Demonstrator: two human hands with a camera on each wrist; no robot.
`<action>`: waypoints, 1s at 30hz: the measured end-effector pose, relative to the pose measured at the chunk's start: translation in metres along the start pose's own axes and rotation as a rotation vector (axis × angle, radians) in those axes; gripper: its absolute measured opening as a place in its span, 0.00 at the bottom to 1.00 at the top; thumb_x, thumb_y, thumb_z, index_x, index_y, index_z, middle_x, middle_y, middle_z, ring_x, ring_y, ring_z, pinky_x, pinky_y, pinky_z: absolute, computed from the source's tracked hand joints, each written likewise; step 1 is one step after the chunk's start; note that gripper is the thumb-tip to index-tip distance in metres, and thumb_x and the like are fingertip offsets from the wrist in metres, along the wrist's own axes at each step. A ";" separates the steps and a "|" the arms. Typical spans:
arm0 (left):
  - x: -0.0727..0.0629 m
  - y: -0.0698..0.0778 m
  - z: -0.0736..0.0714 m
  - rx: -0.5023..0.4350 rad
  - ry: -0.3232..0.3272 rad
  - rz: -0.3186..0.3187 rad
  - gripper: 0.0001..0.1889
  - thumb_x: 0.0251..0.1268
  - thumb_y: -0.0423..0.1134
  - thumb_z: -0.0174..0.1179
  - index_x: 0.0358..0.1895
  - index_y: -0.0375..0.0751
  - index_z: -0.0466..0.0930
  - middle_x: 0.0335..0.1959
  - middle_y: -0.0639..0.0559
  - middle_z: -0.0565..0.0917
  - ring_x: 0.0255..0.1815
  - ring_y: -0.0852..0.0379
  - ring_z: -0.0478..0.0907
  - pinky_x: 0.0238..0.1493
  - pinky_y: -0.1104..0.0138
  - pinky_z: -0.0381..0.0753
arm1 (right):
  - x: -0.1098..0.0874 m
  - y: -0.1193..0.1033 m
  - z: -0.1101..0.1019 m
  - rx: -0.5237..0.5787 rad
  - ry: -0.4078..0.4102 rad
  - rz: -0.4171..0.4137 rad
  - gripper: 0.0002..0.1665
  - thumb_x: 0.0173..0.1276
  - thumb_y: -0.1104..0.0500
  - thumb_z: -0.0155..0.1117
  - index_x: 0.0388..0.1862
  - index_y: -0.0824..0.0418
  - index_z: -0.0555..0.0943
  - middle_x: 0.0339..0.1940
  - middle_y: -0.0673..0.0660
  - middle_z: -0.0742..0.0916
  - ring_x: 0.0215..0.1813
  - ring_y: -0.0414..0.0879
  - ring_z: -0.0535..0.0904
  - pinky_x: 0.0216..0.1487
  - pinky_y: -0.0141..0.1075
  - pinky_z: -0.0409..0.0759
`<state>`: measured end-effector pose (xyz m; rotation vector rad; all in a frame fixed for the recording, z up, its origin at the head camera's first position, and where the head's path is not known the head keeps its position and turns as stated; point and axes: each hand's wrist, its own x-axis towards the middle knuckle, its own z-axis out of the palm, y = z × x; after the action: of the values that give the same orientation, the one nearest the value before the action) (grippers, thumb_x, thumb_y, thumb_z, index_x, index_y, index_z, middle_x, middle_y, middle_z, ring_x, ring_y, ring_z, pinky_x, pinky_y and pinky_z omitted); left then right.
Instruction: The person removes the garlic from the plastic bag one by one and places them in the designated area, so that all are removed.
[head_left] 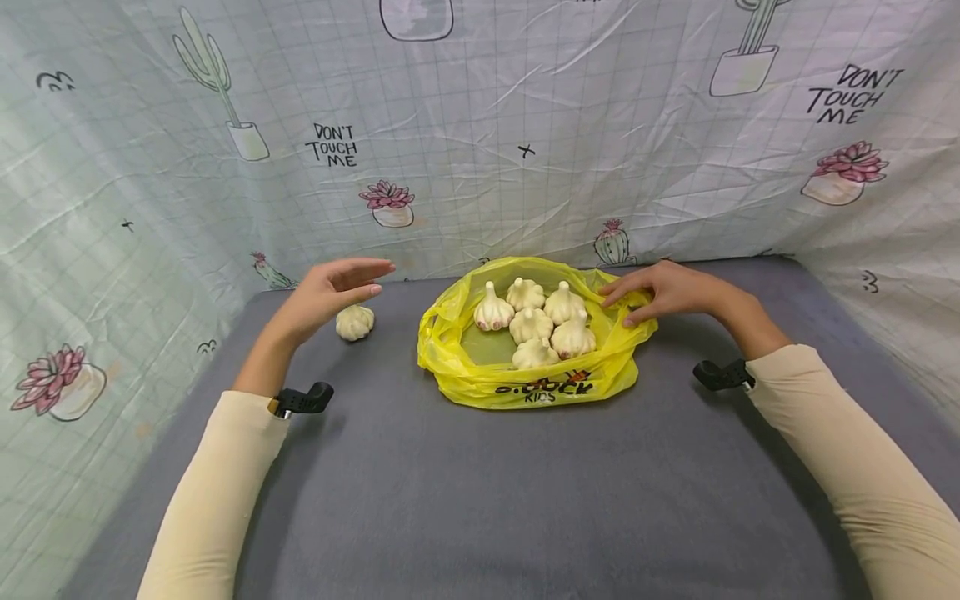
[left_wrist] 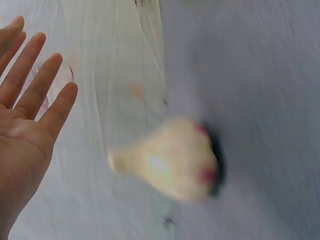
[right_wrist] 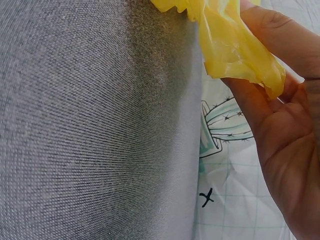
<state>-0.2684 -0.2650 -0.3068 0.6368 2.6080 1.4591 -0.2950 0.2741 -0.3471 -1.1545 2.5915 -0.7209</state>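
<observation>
A yellow plastic bag (head_left: 465,379) lies on the grey table with its mouth spread wide, and several garlic bulbs (head_left: 530,325) sit inside it. My right hand (head_left: 675,287) pinches the bag's right edge between thumb and fingers; in the right wrist view a fold of yellow plastic (right_wrist: 227,45) passes between them. To the left of the bag, one loose garlic bulb (head_left: 355,322) rests on the table. Beside and above that bulb is my left hand (head_left: 326,287), its fingers extended and holding nothing. The left wrist view shows the bulb (left_wrist: 170,160) blurred, apart from the open palm.
A printed cloth (head_left: 480,150) with cacti and lettering hangs behind the table and along both sides. The grey table top (head_left: 510,500) stretches toward me in front of the bag. Black wrist-worn devices (head_left: 303,398) sit at both sleeve cuffs.
</observation>
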 end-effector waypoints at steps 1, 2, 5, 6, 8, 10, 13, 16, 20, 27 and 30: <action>0.002 0.006 0.004 0.002 -0.021 0.011 0.22 0.73 0.44 0.64 0.68 0.49 0.78 0.67 0.51 0.79 0.67 0.56 0.76 0.59 0.71 0.79 | 0.000 0.000 0.000 -0.004 0.003 -0.002 0.24 0.64 0.53 0.76 0.59 0.54 0.86 0.68 0.61 0.81 0.30 0.39 0.73 0.31 0.33 0.68; 0.003 0.013 0.008 0.002 -0.041 0.022 0.22 0.74 0.44 0.64 0.67 0.49 0.79 0.66 0.52 0.80 0.66 0.55 0.76 0.59 0.70 0.79 | 0.000 0.001 0.000 -0.007 0.006 -0.001 0.24 0.64 0.52 0.76 0.59 0.54 0.87 0.68 0.61 0.81 0.36 0.42 0.79 0.34 0.32 0.70; 0.007 0.031 0.021 -0.013 -0.104 0.069 0.20 0.74 0.44 0.63 0.66 0.49 0.80 0.64 0.52 0.81 0.66 0.52 0.77 0.60 0.66 0.80 | 0.000 0.002 0.001 -0.009 0.009 0.007 0.23 0.64 0.52 0.76 0.58 0.52 0.87 0.68 0.59 0.81 0.62 0.55 0.80 0.42 0.32 0.72; 0.008 0.036 0.025 -0.018 -0.125 0.089 0.20 0.74 0.43 0.63 0.66 0.48 0.80 0.64 0.52 0.81 0.66 0.52 0.77 0.61 0.65 0.80 | 0.000 0.002 0.001 -0.008 0.010 0.010 0.23 0.64 0.52 0.76 0.58 0.52 0.87 0.68 0.58 0.81 0.67 0.58 0.77 0.44 0.33 0.73; 0.011 0.047 0.033 -0.020 -0.168 0.131 0.19 0.74 0.41 0.63 0.65 0.45 0.80 0.64 0.50 0.82 0.65 0.51 0.78 0.61 0.63 0.80 | -0.001 0.002 0.001 0.000 0.009 0.015 0.23 0.64 0.52 0.76 0.59 0.52 0.87 0.68 0.59 0.81 0.72 0.61 0.72 0.44 0.33 0.72; 0.014 0.056 0.040 -0.016 -0.211 0.173 0.19 0.74 0.39 0.63 0.65 0.41 0.80 0.63 0.47 0.82 0.65 0.50 0.78 0.62 0.62 0.79 | -0.002 0.001 0.000 0.013 0.007 0.019 0.23 0.65 0.52 0.76 0.59 0.52 0.87 0.68 0.59 0.81 0.70 0.61 0.74 0.41 0.33 0.72; 0.017 0.066 0.050 -0.001 -0.265 0.213 0.19 0.74 0.37 0.63 0.64 0.40 0.81 0.63 0.47 0.82 0.64 0.49 0.79 0.62 0.61 0.79 | -0.003 0.000 0.000 0.029 0.006 0.022 0.23 0.65 0.52 0.76 0.59 0.53 0.87 0.69 0.60 0.80 0.53 0.51 0.82 0.35 0.33 0.70; 0.020 0.075 0.058 0.008 -0.311 0.243 0.18 0.73 0.36 0.63 0.63 0.41 0.82 0.62 0.50 0.83 0.64 0.51 0.79 0.63 0.59 0.78 | -0.003 0.000 0.001 0.041 0.005 0.025 0.23 0.65 0.53 0.76 0.59 0.53 0.86 0.69 0.61 0.80 0.36 0.42 0.78 0.31 0.34 0.68; 0.022 0.084 0.067 0.017 -0.358 0.278 0.17 0.73 0.37 0.63 0.63 0.45 0.82 0.61 0.53 0.83 0.64 0.57 0.78 0.64 0.57 0.77 | -0.003 -0.001 0.001 0.033 0.007 0.022 0.23 0.65 0.52 0.76 0.59 0.53 0.86 0.69 0.61 0.80 0.36 0.41 0.78 0.30 0.34 0.68; 0.030 0.093 0.083 0.103 -0.411 0.357 0.17 0.71 0.37 0.65 0.61 0.46 0.83 0.59 0.55 0.85 0.61 0.57 0.79 0.61 0.56 0.78 | -0.003 0.000 0.000 0.008 0.002 0.019 0.24 0.65 0.52 0.75 0.60 0.53 0.86 0.69 0.61 0.80 0.30 0.41 0.73 0.29 0.34 0.67; 0.033 0.096 0.089 0.137 -0.429 0.374 0.17 0.71 0.38 0.66 0.61 0.47 0.84 0.58 0.57 0.85 0.60 0.59 0.80 0.60 0.57 0.79 | -0.002 0.000 0.000 0.004 0.005 0.028 0.24 0.65 0.51 0.76 0.59 0.52 0.86 0.69 0.60 0.80 0.35 0.46 0.77 0.30 0.34 0.67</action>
<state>-0.2442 -0.1367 -0.2712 1.3461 2.3415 1.0611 -0.2936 0.2760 -0.3475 -1.1148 2.6030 -0.7237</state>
